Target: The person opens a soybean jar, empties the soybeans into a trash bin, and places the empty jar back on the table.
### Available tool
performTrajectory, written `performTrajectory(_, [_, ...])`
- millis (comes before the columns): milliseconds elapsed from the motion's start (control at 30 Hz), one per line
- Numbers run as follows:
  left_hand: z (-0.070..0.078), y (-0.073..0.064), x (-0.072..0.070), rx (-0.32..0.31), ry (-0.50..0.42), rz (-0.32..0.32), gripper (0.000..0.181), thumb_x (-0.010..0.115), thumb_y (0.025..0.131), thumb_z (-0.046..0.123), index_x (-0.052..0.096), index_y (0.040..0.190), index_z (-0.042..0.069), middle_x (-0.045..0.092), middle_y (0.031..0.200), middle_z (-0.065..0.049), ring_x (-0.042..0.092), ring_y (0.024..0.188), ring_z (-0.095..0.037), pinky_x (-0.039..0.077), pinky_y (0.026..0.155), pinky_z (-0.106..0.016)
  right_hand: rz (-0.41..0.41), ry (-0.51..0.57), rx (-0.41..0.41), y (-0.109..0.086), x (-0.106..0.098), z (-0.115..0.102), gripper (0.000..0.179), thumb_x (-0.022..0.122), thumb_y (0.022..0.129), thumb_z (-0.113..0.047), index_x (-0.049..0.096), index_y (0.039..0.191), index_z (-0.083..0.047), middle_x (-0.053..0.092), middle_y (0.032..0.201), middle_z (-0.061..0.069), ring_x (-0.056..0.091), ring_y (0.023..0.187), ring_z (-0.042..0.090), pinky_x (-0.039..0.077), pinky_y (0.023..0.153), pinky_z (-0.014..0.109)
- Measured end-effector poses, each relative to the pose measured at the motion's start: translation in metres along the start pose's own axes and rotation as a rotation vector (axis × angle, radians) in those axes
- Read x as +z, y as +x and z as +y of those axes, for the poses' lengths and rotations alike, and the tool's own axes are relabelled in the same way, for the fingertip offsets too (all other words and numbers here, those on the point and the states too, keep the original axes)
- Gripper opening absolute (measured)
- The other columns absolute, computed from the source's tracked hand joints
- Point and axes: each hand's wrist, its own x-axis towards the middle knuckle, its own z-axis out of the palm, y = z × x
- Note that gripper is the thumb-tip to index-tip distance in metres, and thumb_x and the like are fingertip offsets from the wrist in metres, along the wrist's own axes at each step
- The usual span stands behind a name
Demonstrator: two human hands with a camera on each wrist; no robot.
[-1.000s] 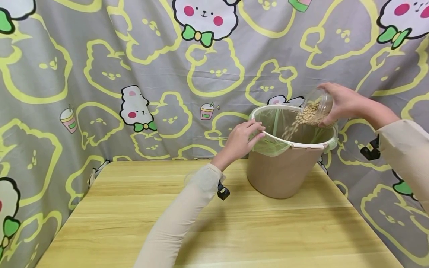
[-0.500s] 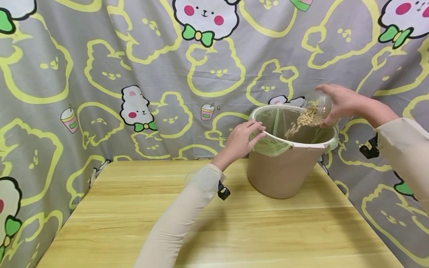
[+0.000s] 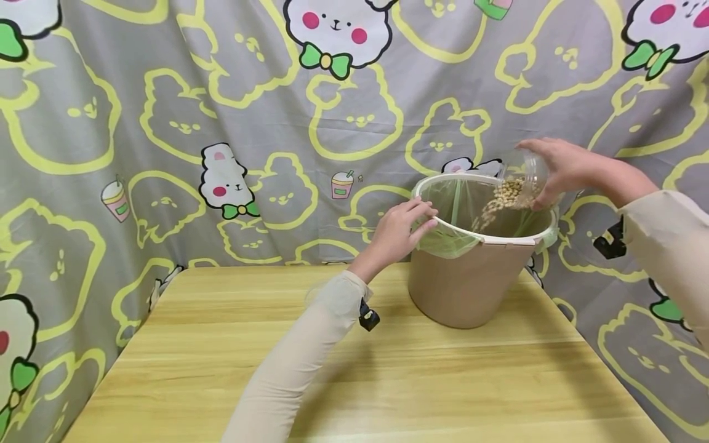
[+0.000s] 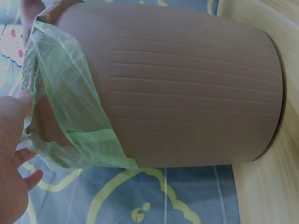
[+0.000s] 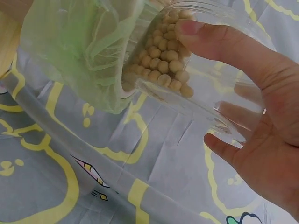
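Tilted over the bin's right side is a clear jar (image 5: 205, 88), gripped by my right hand (image 3: 576, 169) with the thumb along its side. Soybeans (image 5: 163, 58) lie in the jar's lower side and fall in a stream from its mouth into the brown trash bin (image 3: 465, 286). A thin green bag (image 3: 448, 243) lines the bin and hangs over its rim, with a white ring (image 3: 509, 239) around the top. My left hand (image 3: 396, 231) holds the bin's rim at the left. The bin's bottom inside is hidden.
The bin stands near the back right of a wooden table (image 3: 277, 344). Right behind it hangs a grey curtain (image 3: 266, 123) with yellow cartoon outlines. Black wrist mounts (image 3: 369, 315) sit on both sleeves.
Soybeans keep pouring, and fewer show in the jar. My right hand has tipped the jar slightly further. The left hand and the bin stay where they were.
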Motion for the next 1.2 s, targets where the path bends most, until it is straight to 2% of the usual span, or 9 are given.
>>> performTrajectory(200, [0.000,-0.002,0.000,0.005,0.001,0.009,0.029,0.059,0.104,0.035,0.069,0.122,0.015,0.065,0.140,-0.004,0.047,0.146,-0.024,0.039,0.120,-0.042,0.001,-0.005,-0.013,0.002,0.003,-0.003,0.128,0.100,0.052,-0.011,0.025,0.155,0.002,0.032,0.149,0.040,0.032,0.134,0.060,0.035,0.104,0.076])
performTrajectory(433, [0.001,-0.003,0.000,0.000,0.011,0.004,0.027,0.058,0.104,0.035,0.069,0.121,0.017,0.065,0.140,-0.003,0.047,0.146,-0.023,0.039,0.120,-0.041,-0.021,-0.007,-0.025,0.004,0.008,-0.005,0.127,0.097,0.053,-0.007,0.024,0.156,0.002,0.028,0.153,0.041,0.027,0.137,0.063,0.033,0.105,0.079])
performTrajectory(733, [0.000,-0.002,0.000,-0.001,0.003,0.006,0.026,0.058,0.104,0.035,0.069,0.121,0.018,0.065,0.140,-0.003,0.045,0.147,-0.021,0.039,0.121,-0.040,-0.006,-0.007,-0.054,0.009,0.015,-0.006,0.127,0.096,0.047,-0.003,0.028,0.154,0.001,0.031,0.152,0.038,0.028,0.137,0.061,0.033,0.106,0.077])
performTrajectory(933, [0.000,-0.001,-0.001,-0.001,-0.005,0.007,0.026,0.059,0.104,0.034,0.069,0.121,0.018,0.065,0.140,-0.003,0.046,0.147,-0.023,0.039,0.120,-0.041,0.012,-0.017,-0.103,0.012,0.022,-0.010,0.123,0.097,0.043,-0.001,0.035,0.150,0.004,0.040,0.145,0.037,0.034,0.133,0.057,0.037,0.105,0.074])
performTrajectory(1200, [0.000,-0.002,0.000,-0.016,-0.005,0.005,0.028,0.057,0.104,0.037,0.069,0.122,0.019,0.064,0.141,0.000,0.046,0.147,-0.020,0.039,0.120,-0.039,0.020,-0.133,-0.119,0.015,0.027,-0.017,0.120,0.096,0.041,-0.007,0.041,0.147,-0.001,0.046,0.142,0.033,0.042,0.128,0.054,0.049,0.093,0.069])
